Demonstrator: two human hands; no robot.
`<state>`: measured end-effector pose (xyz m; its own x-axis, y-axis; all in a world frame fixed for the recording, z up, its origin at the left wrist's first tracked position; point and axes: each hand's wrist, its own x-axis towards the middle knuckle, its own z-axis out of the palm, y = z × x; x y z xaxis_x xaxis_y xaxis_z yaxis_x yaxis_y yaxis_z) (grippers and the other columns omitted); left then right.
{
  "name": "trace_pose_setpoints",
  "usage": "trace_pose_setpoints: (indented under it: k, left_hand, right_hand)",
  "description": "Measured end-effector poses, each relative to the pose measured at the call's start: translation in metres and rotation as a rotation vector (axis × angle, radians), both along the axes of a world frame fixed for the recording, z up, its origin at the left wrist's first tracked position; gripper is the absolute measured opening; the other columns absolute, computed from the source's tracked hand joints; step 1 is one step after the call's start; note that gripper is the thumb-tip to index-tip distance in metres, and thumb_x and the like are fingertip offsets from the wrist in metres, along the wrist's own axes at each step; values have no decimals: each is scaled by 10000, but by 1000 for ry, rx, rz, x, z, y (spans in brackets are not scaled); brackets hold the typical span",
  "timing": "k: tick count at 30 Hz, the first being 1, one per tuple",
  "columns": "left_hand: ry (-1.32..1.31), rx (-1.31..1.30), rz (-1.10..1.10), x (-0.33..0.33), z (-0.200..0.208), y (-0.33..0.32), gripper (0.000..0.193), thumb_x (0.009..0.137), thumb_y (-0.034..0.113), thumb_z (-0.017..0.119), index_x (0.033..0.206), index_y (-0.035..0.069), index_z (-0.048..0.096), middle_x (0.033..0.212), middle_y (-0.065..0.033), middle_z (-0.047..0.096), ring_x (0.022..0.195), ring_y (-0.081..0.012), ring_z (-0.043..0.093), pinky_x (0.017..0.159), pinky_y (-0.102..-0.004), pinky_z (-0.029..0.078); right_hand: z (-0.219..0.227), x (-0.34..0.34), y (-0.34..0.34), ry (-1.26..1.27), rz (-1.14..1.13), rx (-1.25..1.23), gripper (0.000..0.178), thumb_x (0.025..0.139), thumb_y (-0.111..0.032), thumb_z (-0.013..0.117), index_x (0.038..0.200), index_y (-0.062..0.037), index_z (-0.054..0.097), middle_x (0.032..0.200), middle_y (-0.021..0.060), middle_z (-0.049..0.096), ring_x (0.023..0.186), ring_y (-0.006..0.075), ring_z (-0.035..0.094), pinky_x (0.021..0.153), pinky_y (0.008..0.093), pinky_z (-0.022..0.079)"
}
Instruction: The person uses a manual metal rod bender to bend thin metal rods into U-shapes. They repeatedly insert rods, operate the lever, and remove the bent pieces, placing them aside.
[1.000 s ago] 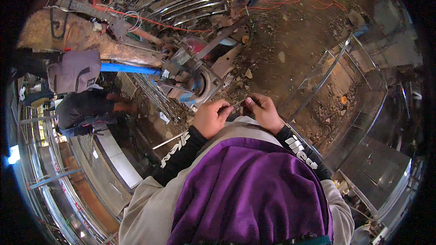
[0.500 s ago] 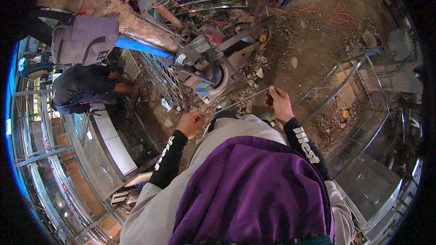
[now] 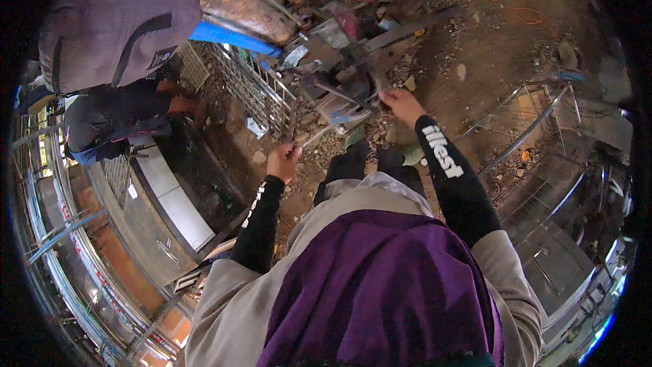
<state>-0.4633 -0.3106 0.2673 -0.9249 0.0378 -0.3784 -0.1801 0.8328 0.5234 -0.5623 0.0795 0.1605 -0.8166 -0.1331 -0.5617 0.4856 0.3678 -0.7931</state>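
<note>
My left hand [image 3: 284,161] is closed in a pinch on a thin metal rod [image 3: 315,137], which slants up and right toward a floor-standing metal machine, seemingly a cut-off saw [image 3: 341,114]. The rod's far part is lost against the machine's blurred, worn plate. At the plate's right side, my right hand [image 3: 402,107] has its fingers drawn together; what they hold is too blurred to make out. Both forearms wear black sleeves with white lettering. My shoes and dark trouser legs [image 3: 348,166] stand just behind the machine's near edge.
Another person with a large grey backpack [image 3: 125,30] bends over at the left. A metal grille [image 3: 261,88] leans beside the machine. Welded metal frames [image 3: 526,126] lie at the right. An orange cable [image 3: 530,17] crosses the stony ground at the back.
Both hands have moved forward, away from my body, the right one up to the machine. The rod now reaches the machine's plate. The view has shifted, and the backpack looms larger.
</note>
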Motion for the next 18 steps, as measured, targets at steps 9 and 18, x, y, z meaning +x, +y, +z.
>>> trace_pose_setpoints:
  k: [9,18]
  left_hand:
    - [73,-19,78,-30,-6,-61,305,931,363,673,870,65,655,641,-114,584,580,-279,576,566,-401,436]
    - [78,46,88,-29,-40,-92,264,926,341,678,933,77,688,670,-128,620,599,-282,605,589,-396,460]
  right_hand:
    - [68,-71,-63,-30,154,-19,457,969,-440,635,953,12,701,742,50,665,641,126,623,601,326,486]
    - [57,-70,-87,44,211,67,395,1009,-349,586,893,15,685,696,72,642,657,184,604,646,353,473]
